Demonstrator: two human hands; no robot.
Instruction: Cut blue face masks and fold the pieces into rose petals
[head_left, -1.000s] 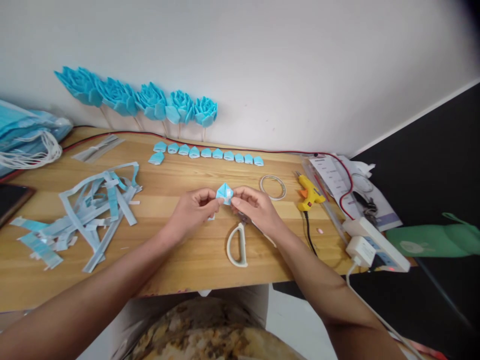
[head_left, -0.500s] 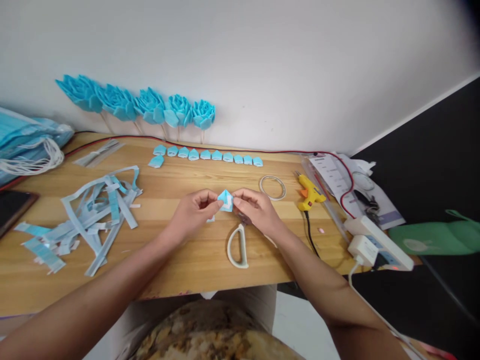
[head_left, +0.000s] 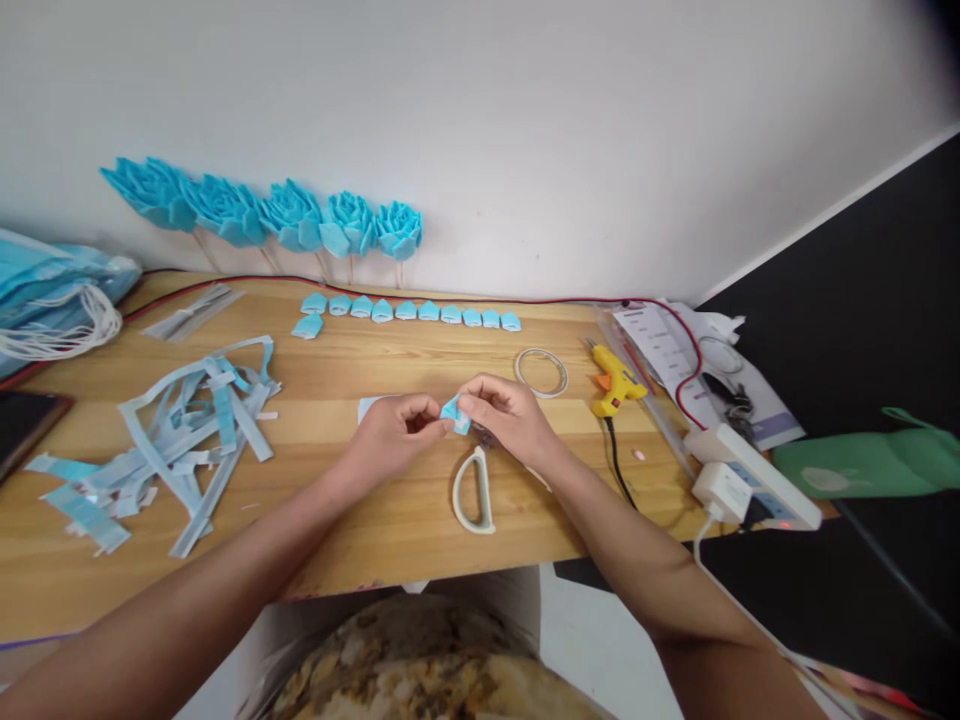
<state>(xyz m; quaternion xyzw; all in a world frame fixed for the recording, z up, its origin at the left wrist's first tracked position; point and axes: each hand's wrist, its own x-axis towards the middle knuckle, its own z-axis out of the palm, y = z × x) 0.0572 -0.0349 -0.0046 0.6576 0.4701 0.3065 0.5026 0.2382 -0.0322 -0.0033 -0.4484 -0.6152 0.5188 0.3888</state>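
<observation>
A small folded piece of blue-and-white fabric point(head_left: 455, 414) is pinched between my two hands, above the middle of the table. My left hand point(head_left: 401, 430) grips its left edge with thumb and forefinger. On the other side, my right hand point(head_left: 506, 415) holds its upper right part, covering some of it. A pair of scissors point(head_left: 473, 490) with pale handles lies under my right hand, which hides part of them. Beneath my left hand a flat pale blue piece point(head_left: 366, 407) peeks out. Several similar folded blue pieces point(head_left: 406, 312) are lined up behind my hands.
Several blue fabric flowers point(head_left: 292, 215) on sticks lean against the wall. Cut strips point(head_left: 187, 430) are heaped at left, near a phone point(head_left: 30, 425). To the right lie a tape ring point(head_left: 541, 372), a yellow glue gun point(head_left: 616, 380), a power strip point(head_left: 757, 478) and a green bottle point(head_left: 862, 465).
The folded piece has been tilted and its sides drawn together, with my right fingers now over its upper corner. My left hand has shifted slightly, and the view has turned a little.
</observation>
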